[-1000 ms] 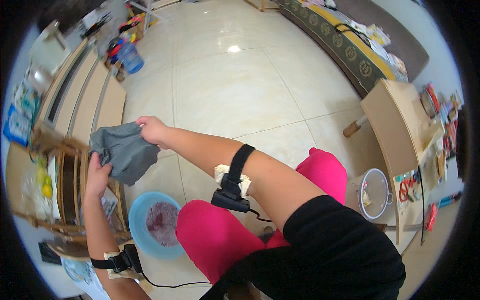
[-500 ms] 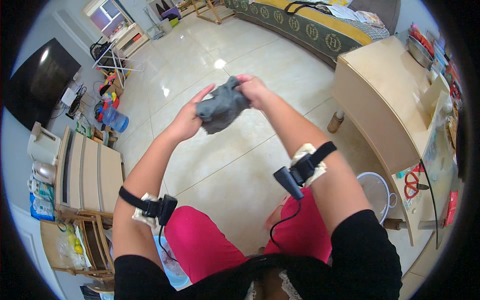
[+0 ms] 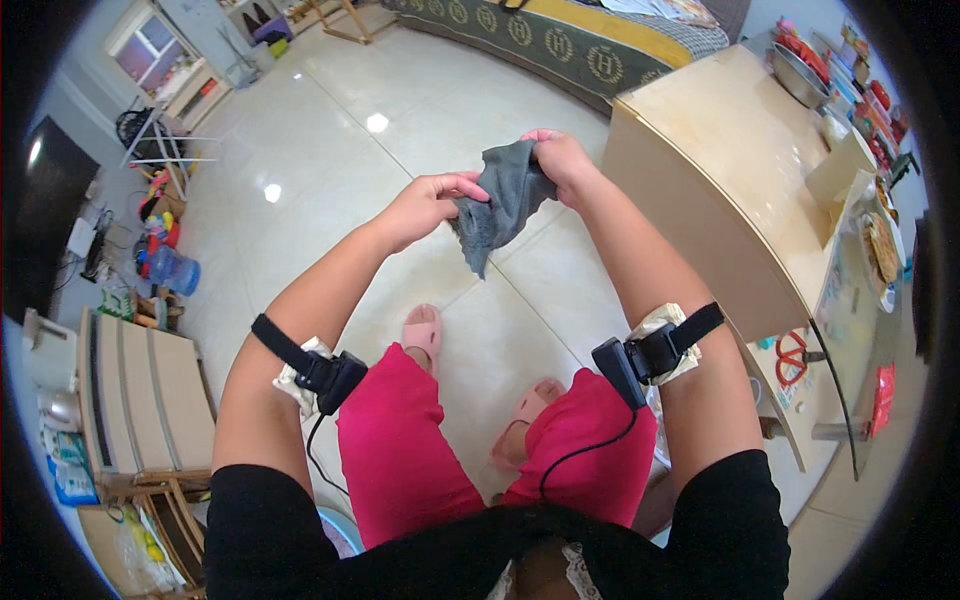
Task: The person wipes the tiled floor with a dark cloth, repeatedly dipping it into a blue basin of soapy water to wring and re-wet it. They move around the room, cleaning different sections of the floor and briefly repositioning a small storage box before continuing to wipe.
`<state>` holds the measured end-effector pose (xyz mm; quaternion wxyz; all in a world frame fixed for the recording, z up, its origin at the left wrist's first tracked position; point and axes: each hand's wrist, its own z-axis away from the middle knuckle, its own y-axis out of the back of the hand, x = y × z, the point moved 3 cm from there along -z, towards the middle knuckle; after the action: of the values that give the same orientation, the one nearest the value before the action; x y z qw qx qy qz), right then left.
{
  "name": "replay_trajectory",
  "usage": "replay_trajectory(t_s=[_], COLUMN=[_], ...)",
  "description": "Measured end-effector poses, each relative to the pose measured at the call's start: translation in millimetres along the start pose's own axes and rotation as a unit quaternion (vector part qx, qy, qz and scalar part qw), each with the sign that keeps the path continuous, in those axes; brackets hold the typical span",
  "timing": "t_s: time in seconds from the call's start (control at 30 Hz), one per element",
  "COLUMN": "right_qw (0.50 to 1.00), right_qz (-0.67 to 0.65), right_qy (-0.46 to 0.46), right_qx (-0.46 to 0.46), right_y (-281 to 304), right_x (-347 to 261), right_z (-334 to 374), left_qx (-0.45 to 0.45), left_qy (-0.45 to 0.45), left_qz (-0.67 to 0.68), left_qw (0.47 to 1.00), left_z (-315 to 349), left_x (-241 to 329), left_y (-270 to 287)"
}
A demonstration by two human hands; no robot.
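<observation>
A dark grey cloth (image 3: 508,195) hangs in the air in front of me, stretched between both hands. At its left side, my left hand (image 3: 425,208) pinches the edge between thumb and fingers. My right hand (image 3: 563,168) grips the upper right corner, its fingers closed. Loose folds run across the middle, and a ragged-looking lower corner dangles below my left hand. What the cloth is exactly, I cannot make out.
Pale floor tiles lie below, with my pink slippers (image 3: 424,330) on them. On the right stands a light wooden table (image 3: 715,120) bearing a metal bowl (image 3: 800,78) and red scissors (image 3: 790,360). A drawer cabinet (image 3: 140,390) is at left, and a blue basin (image 3: 342,530) beside my leg.
The cloth was bunched up and now hangs more spread out, its lower corner dangling. Both hands have shifted right in the picture. The view has turned, and my slippers now show fully.
</observation>
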<state>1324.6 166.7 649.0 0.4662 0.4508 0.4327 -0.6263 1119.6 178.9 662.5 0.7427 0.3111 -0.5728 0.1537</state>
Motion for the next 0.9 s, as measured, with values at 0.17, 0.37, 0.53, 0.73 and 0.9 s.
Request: replay_trajectory(t_s=[0.17,0.37,0.53,0.73,0.9], right_qw=[0.985,0.898,0.884,0.933,0.951], right_qz=[0.169,0.417,0.442,0.358,0.252], right_qy=[0.033,0.124,0.098,0.025,-0.083], right_qx=[0.028,0.070,0.120,-0.010,-0.160], right_y=[1,-5,5,-1,-6], right_x=[17,34,58,100,162], right_z=[8,21,29,2,-52], left_qx=[-0.071,-0.038,-0.018,0.005,-0.102], left_qy=[0.078,-0.012,0.004,-0.079,0.035], left_qz=[0.190,0.050,-0.218,-0.262,-0.198], left_qw=[0.976,0.998,0.976,0.962,0.974], left_z=[-31,-58,-62,-63,-95], left_x=[-48,-59,-72,-97,-161], left_y=[-24,-38,-28,9,46])
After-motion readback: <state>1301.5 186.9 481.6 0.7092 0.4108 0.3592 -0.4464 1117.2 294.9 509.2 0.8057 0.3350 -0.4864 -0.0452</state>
